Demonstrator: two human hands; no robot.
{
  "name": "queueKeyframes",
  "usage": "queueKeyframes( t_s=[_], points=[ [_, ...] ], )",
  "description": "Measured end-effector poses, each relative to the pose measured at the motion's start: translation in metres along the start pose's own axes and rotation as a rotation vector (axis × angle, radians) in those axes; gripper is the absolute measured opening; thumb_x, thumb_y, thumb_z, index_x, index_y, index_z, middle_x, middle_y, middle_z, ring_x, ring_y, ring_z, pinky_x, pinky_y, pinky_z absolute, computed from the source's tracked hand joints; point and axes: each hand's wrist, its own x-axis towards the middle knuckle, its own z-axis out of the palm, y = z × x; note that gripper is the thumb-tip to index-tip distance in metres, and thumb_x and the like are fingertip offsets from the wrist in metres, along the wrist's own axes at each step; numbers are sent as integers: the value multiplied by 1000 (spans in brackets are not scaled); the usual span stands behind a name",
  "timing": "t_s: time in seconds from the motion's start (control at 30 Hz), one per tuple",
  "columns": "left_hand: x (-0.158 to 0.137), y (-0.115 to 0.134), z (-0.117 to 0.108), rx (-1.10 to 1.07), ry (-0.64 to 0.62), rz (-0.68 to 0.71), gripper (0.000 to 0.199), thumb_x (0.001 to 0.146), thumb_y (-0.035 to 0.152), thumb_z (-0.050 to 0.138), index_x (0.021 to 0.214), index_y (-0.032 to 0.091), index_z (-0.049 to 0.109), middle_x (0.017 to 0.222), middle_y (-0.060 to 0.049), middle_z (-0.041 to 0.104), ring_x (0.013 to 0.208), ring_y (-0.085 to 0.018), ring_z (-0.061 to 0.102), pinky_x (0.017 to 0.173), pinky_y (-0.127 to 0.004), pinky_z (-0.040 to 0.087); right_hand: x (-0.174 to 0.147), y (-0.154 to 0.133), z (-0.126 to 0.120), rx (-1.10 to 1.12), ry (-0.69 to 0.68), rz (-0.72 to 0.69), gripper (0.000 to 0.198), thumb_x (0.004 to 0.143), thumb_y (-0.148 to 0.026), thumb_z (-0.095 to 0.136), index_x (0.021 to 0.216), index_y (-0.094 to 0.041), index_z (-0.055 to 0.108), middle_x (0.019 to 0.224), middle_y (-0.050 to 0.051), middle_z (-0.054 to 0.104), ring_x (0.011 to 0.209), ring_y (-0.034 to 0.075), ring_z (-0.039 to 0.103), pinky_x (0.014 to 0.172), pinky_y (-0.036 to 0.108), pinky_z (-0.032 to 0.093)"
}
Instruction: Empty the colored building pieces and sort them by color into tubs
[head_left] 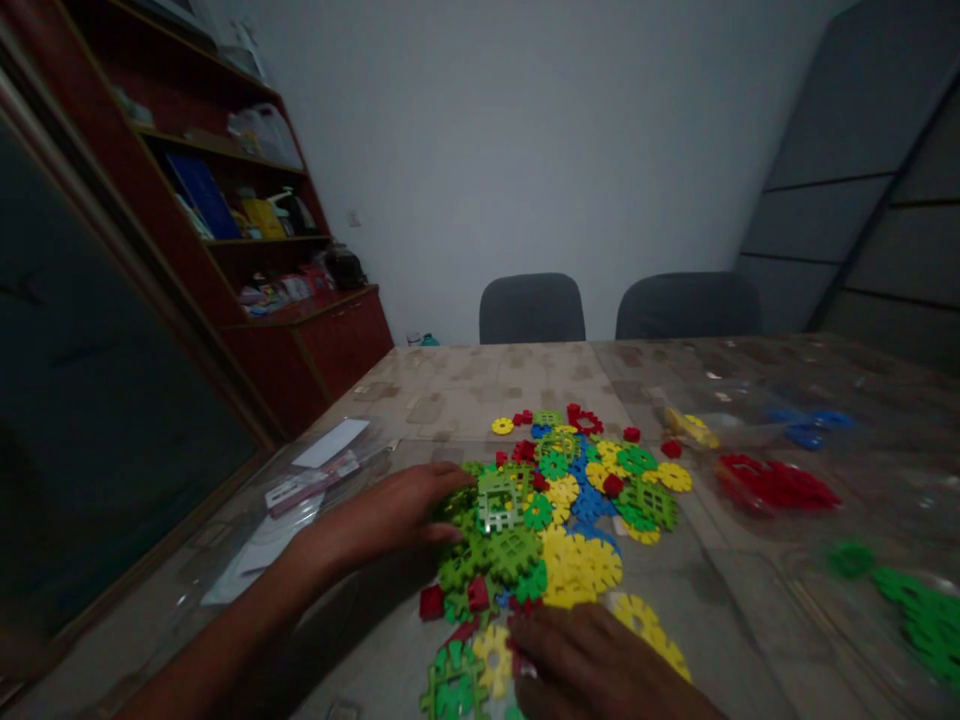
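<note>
A heap of flat plastic building pieces lies on the table, with yellow discs [574,565], blue pieces [589,495] and green square lattice pieces [510,555]. At the heap's left edge is my left hand [412,500], thumb and fingers apart and touching the green pieces. My right hand [577,660] is at the near side, its fingers curled down and pressed together beside a yellow disc [493,660]. Something red shows by its fingertips, but what they grip is hidden. Small red cubes [432,603] lie between the hands.
Clear plastic bags at the right hold red pieces [776,483], green pieces [919,610] and blue pieces [810,425]. A bag with white paper [330,443] lies at the left. Two grey chairs [531,308] stand beyond the table [450,390]; a red-brown cabinet [341,345] is at left.
</note>
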Motion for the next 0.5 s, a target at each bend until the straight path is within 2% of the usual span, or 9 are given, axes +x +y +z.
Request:
queueKeyframes(
  t_s=[0.07,0.13,0.2,0.3,0.43,0.5],
  points=[
    [2,0,3,-14,-8,12,49,83,29,70,129,28,54,135,-8,59,120,-27,57,102,-42,44,5,11,-3,-79,-17,-51,17,93,-23,56,109,-20,61,117,8,70,101,22,63,79,31,51],
    [2,1,3,-25,-9,24,47,83,28,70,128,28,55,134,-8,59,121,-27,57,103,-42,43,9,20,-11,-112,-51,-33,14,91,-24,58,103,-19,63,116,9,69,99,24,62,77,34,49],
    [2,4,1,-37,-13,36,45,84,27,69,127,28,55,133,-7,60,120,-27,57,102,-41,43,13,26,-23,-93,-48,70,11,92,-21,55,100,-19,63,109,8,69,93,23,60,76,35,48],
    [2,8,-1,-59,-25,54,40,86,28,67,125,30,56,128,-5,62,115,-24,59,99,-39,45,20,31,-43,20,-119,282,17,95,-15,48,96,-20,64,100,6,67,91,21,57,79,36,46],
    [3,11,0,-72,-20,60,32,89,31,63,120,29,58,123,-5,64,111,-24,61,97,-39,46,29,30,-53,92,-180,394,8,91,-28,58,93,-22,63,99,5,63,93,23,54,81,38,43],
    [4,12,2,-70,-12,57,27,90,32,61,117,28,60,122,-6,64,109,-25,61,95,-40,46,34,28,-48,57,-169,422,18,85,-36,66,94,-22,63,102,5,62,97,26,52,84,41,42]
  ],
)
